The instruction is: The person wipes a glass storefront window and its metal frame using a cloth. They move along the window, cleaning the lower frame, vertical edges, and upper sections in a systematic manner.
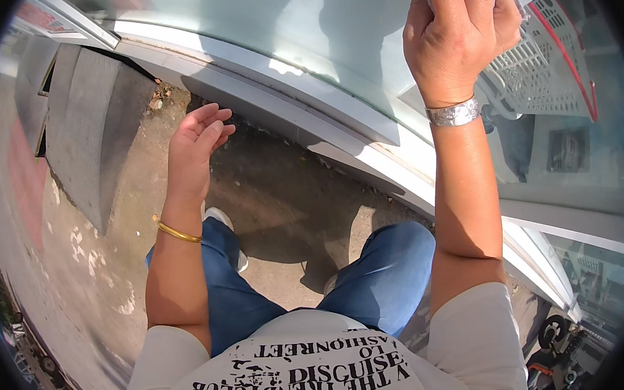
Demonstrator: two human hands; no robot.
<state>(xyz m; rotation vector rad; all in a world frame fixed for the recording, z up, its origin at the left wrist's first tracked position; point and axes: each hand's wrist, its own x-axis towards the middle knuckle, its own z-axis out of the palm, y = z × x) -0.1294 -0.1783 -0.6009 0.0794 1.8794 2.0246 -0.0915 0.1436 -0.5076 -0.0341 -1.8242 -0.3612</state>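
Observation:
My right hand [459, 36], with a silver bracelet [453, 112] at the wrist, presses a greyish cloth [516, 3] against a large glass pane [305, 7] at the top right. Most of the cloth lies hidden under the palm and fingers. Below the white window frame [276, 90], my left hand [200, 131] hangs in the air, its fingers loosely curled and nothing in them. A gold bangle [180, 233] circles that wrist. Shadows fall across the glass.
Behind the glass at the right stands a white plastic basket [542, 64] with a red rim. A grey ramp [84, 116] lies on the concrete ground [119, 268] at the left. Parked motorcycles [551, 373] show at the lower right.

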